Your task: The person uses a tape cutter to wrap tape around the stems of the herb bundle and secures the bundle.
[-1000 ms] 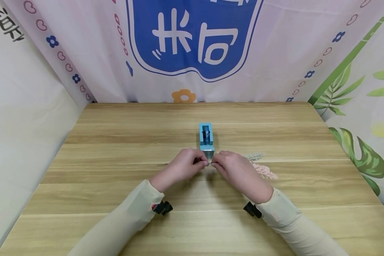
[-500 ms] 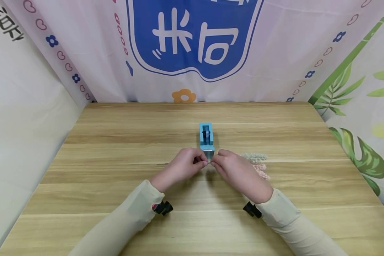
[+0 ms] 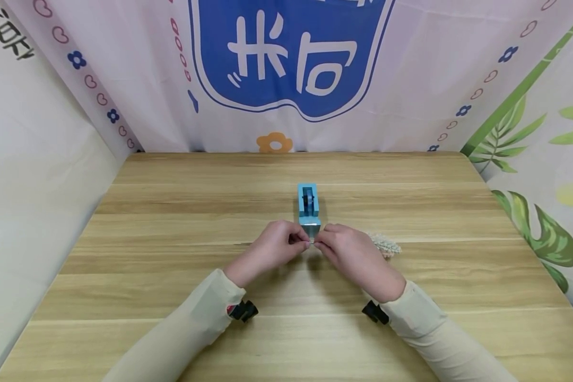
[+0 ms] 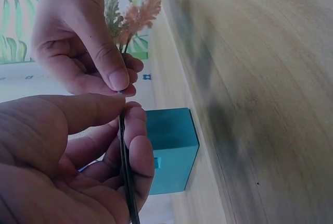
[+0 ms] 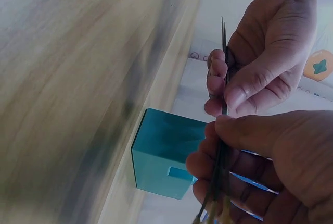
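Note:
A small bunch of flower sprigs, with grey-green and pink heads [image 3: 387, 245] and thin dark stems [image 4: 125, 156], lies across both hands. My left hand [image 3: 278, 245] pinches the stems between thumb and fingers, their ends trailing along its curled fingers. Right beside it, nearer the heads, my right hand [image 3: 353, 253] pinches the same stems. The fingertips of the two hands almost meet. Just beyond them a blue tape dispenser [image 3: 309, 219] stands on the table, its cutting end towards the hands. The right hand partly hides the heads in the head view.
The wooden table [image 3: 181, 201] runs back to a printed cloth [image 3: 157, 106] with a blue emblem. White cloth hangs at the left, leaf-patterned cloth [image 3: 530, 175] at the right. A small black camera sits at each wrist.
The flower bunch has turned about its stems: the grey-green head has come round to the front and the pink one is now mostly hidden. Both hands stay nearly in place, still pinching the stems.

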Motion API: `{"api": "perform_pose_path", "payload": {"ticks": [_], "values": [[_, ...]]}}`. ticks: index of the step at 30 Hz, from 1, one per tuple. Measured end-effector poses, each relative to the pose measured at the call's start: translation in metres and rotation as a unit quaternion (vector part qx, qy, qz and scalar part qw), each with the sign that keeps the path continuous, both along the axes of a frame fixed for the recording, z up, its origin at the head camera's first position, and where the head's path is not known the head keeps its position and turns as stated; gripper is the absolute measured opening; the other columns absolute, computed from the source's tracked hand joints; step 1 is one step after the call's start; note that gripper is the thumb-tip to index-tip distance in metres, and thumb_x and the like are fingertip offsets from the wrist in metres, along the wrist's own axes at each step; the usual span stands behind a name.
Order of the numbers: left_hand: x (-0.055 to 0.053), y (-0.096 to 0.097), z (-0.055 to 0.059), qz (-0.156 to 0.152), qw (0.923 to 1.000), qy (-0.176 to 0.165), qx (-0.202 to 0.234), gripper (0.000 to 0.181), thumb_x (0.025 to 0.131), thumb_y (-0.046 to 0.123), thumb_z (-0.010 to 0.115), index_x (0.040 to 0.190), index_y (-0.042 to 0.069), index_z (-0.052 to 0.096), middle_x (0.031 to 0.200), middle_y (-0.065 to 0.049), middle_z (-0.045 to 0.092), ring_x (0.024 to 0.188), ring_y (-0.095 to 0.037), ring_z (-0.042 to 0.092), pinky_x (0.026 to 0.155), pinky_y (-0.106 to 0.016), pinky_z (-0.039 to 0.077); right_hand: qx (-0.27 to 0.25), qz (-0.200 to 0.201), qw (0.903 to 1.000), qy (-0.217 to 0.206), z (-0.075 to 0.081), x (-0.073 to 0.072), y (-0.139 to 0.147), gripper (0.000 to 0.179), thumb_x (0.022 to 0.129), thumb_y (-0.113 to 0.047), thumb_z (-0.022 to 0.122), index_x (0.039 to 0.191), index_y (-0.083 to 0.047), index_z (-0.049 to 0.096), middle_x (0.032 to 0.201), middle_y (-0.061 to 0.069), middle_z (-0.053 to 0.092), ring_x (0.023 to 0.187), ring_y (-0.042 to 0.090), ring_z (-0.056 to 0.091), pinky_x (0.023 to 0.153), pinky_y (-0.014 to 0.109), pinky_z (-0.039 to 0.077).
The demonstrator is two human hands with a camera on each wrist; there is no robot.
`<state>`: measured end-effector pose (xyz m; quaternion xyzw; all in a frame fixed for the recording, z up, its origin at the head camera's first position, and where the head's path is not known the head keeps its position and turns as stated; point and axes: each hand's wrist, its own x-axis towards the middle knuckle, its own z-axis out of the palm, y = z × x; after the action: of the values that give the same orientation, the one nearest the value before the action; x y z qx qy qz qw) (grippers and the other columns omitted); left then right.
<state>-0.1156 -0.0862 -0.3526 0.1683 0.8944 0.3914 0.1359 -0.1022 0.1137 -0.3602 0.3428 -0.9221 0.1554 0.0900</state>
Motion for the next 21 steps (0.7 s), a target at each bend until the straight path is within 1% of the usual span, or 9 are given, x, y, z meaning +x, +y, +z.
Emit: {"api": "perform_pose_path", "payload": {"ticks": [6,12,17,21], "values": [[-0.0011,0.0003,-0.0004,-0.010,0.9999,0.009,-0.007,0.021,0.103,0.016,0.067,0.092,0.003,0.078,0.080,-0.003,0.068,0.070,-0.011,0.053,0.064,-0.023,0.044,-0.005,0.005,0.9999,0.007,-0.0005,-0.0006,0.0007,0.005,0.099,-0.015,0.074,0.095,-0.013,0.077,0.088,-0.005,0.070,0.079,0.008,0.062,0.070,0.027,0.056],[-0.0019,0.0014,-0.0004,-0.013,0.9998,0.014,-0.007,0.019,0.103,0.014,0.067,0.091,0.003,0.076,0.078,-0.003,0.066,0.069,-0.011,0.052,0.063,-0.022,0.043,-0.008,0.000,1.0000,0.001,0.0010,-0.0003,0.0007,0.005,0.099,-0.016,0.073,0.094,-0.014,0.075,0.088,-0.006,0.068,0.078,0.007,0.059,0.068,0.026,0.054],[-0.0028,0.0014,-0.0005,-0.001,1.0000,0.009,0.000,0.014,0.101,0.012,0.069,0.096,0.003,0.078,0.082,-0.004,0.070,0.071,-0.011,0.054,0.064,-0.022,0.045,-0.012,-0.007,0.9999,-0.002,0.0004,-0.0007,-0.0002,0.005,0.099,-0.016,0.074,0.095,-0.014,0.074,0.088,-0.006,0.069,0.075,0.006,0.058,0.066,0.025,0.053],[-0.0033,0.0015,0.0007,0.006,0.9999,0.014,-0.001,0.013,0.101,0.013,0.070,0.096,0.005,0.079,0.084,-0.004,0.070,0.073,-0.011,0.056,0.067,-0.023,0.047,-0.016,-0.011,0.9997,-0.011,0.0008,-0.0011,-0.0009,0.007,0.102,-0.018,0.070,0.100,-0.012,0.074,0.090,-0.004,0.072,0.075,0.007,0.059,0.066,0.025,0.053]]}}
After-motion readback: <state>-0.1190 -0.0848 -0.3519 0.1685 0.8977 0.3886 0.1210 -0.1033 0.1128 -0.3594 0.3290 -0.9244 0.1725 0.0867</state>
